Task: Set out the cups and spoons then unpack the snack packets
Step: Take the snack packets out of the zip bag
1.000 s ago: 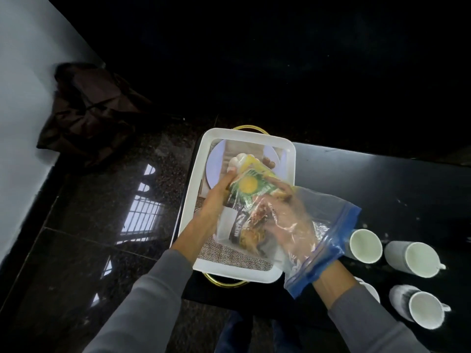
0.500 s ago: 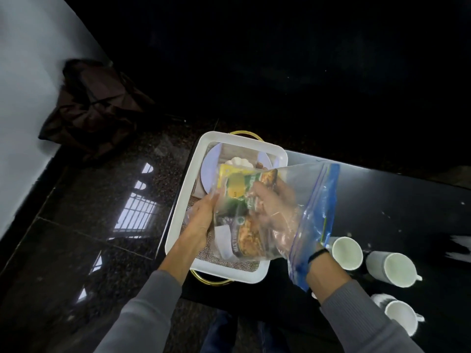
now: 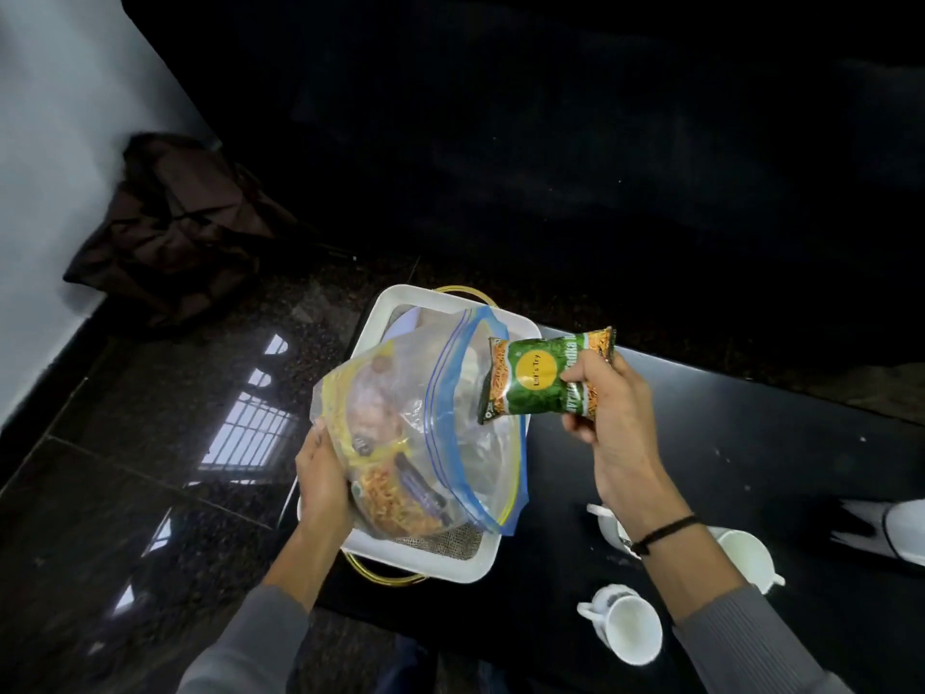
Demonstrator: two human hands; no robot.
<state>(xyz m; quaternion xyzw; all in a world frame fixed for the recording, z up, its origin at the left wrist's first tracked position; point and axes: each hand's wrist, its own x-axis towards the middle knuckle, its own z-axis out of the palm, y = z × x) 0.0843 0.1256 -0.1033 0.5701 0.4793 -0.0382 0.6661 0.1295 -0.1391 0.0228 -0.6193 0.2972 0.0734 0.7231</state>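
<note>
My left hand point(image 3: 323, 485) grips the bottom of a clear zip bag point(image 3: 450, 438) with a blue seal, held over the white tray point(image 3: 415, 556). Several snack packets point(image 3: 385, 493) remain inside the bag. My right hand point(image 3: 608, 418) holds a green snack packet point(image 3: 538, 380) just outside the bag's open mouth, above the black table point(image 3: 726, 443). White cups lie on the table: one point(image 3: 628, 628) at the front, one point(image 3: 748, 556) to its right, and one point(image 3: 608, 523) partly hidden behind my right wrist.
A dark bag point(image 3: 170, 227) lies on the glossy stone floor point(image 3: 150, 468) against the white wall at left. A white object point(image 3: 906, 530) sits at the right edge of the table. The tray has gold handles and sits at the table's left end.
My right hand has come out of the zip bag holding the green packet and moved right. The bag's mouth now hangs open, and my left hand has shifted to its lower left.
</note>
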